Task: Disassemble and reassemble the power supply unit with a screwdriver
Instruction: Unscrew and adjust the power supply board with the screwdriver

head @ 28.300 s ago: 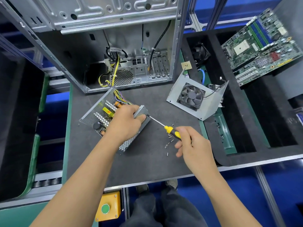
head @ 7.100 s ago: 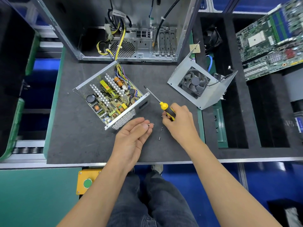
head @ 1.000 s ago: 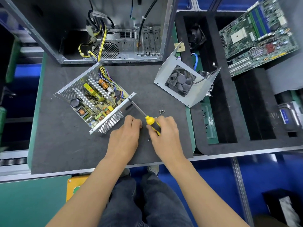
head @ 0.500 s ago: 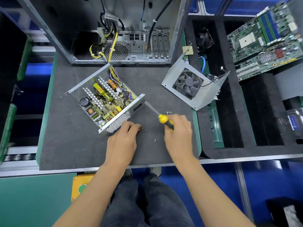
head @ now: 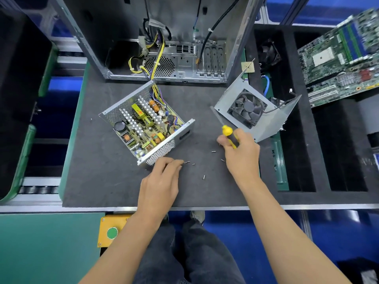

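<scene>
On the dark grey work mat [head: 106, 181], your right hand [head: 241, 154] has swung the yellow-handled screwdriver [head: 226, 131] away from the opened power supply unit [head: 147, 128] toward the fan cover [head: 256, 111], fingers curled round its handle. Your left hand [head: 162, 181] stays just below the unit's corner, curled fingertips at a loose screw [head: 186, 162]; no writing is legible.

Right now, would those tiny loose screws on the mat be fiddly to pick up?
Probably. The screws are tiny, smooth metal cylinders lying on their sides, so they could roll or slip from fingers. The mat looks slightly textured, which may check rolling.
</scene>
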`<state>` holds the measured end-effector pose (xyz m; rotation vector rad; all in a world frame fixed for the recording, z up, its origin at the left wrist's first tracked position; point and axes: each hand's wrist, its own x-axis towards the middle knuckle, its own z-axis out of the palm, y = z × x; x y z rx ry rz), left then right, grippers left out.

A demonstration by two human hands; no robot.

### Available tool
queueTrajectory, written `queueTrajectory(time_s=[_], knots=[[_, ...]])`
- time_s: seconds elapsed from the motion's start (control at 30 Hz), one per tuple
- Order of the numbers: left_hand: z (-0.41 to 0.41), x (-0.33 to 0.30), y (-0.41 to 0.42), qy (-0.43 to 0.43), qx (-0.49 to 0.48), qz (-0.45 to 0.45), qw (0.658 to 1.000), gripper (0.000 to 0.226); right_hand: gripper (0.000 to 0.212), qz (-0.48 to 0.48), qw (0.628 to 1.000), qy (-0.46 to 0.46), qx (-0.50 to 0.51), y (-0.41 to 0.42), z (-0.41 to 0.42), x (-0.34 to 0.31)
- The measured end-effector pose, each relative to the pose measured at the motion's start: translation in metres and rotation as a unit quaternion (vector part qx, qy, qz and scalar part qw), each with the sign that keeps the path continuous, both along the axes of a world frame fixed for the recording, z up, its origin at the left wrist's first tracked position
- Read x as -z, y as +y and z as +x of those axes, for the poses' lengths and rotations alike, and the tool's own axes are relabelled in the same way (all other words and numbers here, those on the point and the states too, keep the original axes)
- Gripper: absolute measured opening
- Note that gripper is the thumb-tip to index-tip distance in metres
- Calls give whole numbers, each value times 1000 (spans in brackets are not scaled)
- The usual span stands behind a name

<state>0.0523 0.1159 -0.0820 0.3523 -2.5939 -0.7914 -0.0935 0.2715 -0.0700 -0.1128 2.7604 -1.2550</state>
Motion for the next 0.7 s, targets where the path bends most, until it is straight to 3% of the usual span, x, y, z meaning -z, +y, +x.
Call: queueTrajectory(time_s=[0.13,0.2,0.37,0.53,0.7], knots=[[-5,-9,8,29,11,50,998,18,9,-188,973,-61,115,2,-2,-16],[-11,-14,13,30,5,108,994,15,11,-229,962,-87,118,4,-1,-20],[-20,-21,21,-6,-5,169,986,13,10,-165,979,-111,51,5,1,-17],[-17,-23,20,-27,-13,217,976,12,12,-208,968,-109,90,8,-1,-30],[-14,-27,25,-42,-43,423,904,28,28,-244,948,-202,5,0,33,-52]])
